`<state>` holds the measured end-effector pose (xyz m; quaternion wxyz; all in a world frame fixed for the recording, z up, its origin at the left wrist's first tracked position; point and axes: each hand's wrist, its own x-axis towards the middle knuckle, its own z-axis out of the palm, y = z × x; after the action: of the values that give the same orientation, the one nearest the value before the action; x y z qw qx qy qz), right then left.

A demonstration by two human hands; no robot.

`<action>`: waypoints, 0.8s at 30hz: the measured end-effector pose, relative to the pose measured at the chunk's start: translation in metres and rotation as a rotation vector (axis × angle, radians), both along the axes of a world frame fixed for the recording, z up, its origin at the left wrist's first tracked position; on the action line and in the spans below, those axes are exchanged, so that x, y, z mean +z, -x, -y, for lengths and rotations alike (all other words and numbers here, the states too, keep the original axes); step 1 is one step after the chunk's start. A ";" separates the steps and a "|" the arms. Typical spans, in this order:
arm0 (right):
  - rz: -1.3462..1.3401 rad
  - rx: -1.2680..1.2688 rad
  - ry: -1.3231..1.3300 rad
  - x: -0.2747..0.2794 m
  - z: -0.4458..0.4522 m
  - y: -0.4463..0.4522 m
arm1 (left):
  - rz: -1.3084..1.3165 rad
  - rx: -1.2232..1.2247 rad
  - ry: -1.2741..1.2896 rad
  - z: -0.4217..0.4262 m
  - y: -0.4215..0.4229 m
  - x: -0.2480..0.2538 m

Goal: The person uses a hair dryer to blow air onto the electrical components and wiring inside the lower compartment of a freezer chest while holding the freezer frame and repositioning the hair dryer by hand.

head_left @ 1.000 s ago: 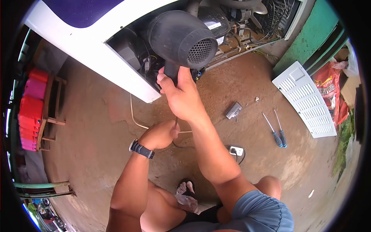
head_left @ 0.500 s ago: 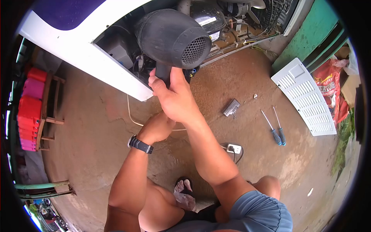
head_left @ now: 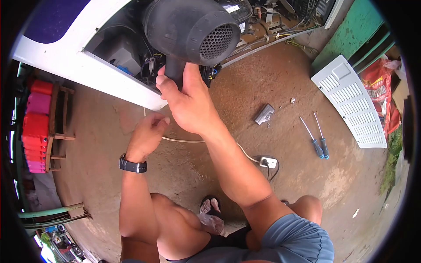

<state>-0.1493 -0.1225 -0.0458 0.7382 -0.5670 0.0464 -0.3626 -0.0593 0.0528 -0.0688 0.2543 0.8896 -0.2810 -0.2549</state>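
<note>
My right hand [head_left: 188, 103] is wrapped round the handle of a black hair dryer [head_left: 175, 33], whose honeycomb rear grille faces toward me. The dryer is raised before the opened lower bay of a white appliance cabinet [head_left: 127, 79]. Its front end is hidden behind its body. Lower and to the left is my left hand [head_left: 151, 130], wearing a black wristwatch [head_left: 133, 165]. Its fingers are curled in, and anything inside them is hidden. A pale cable [head_left: 184, 140] runs across the floor, passing behind both arms.
A white power socket block [head_left: 268, 162] with a black plug lies near my right forearm. Farther right are a small dark grey block [head_left: 264, 114], two screwdrivers [head_left: 320, 148] and a white vented panel [head_left: 351, 103]. Red and pink containers [head_left: 36, 118] stand left; wiring and a compressor [head_left: 239, 12] fill the bay.
My left hand has moved down and left, away from my right wrist. The dryer and my right hand sit slightly higher and farther left in view, which has shifted a little.
</note>
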 end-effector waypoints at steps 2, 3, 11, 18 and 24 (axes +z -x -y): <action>-0.003 0.015 -0.010 0.002 0.004 0.001 | 0.080 0.234 0.024 -0.006 -0.004 0.007; -0.005 0.031 -0.020 0.001 0.004 0.000 | 0.136 0.274 0.024 -0.006 -0.008 0.006; -0.003 0.036 -0.033 -0.001 -0.003 -0.004 | 0.370 0.341 0.841 0.018 0.010 0.023; 0.002 0.031 -0.046 0.004 -0.004 0.000 | 0.551 0.306 0.846 0.040 0.018 0.010; 0.069 0.016 -0.047 -0.002 -0.004 -0.007 | 0.656 0.288 0.764 0.033 0.004 0.001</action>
<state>-0.1427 -0.1183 -0.0479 0.7553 -0.5371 0.0248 -0.3747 -0.0632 0.0203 -0.0681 0.4917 0.7961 -0.2936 0.1955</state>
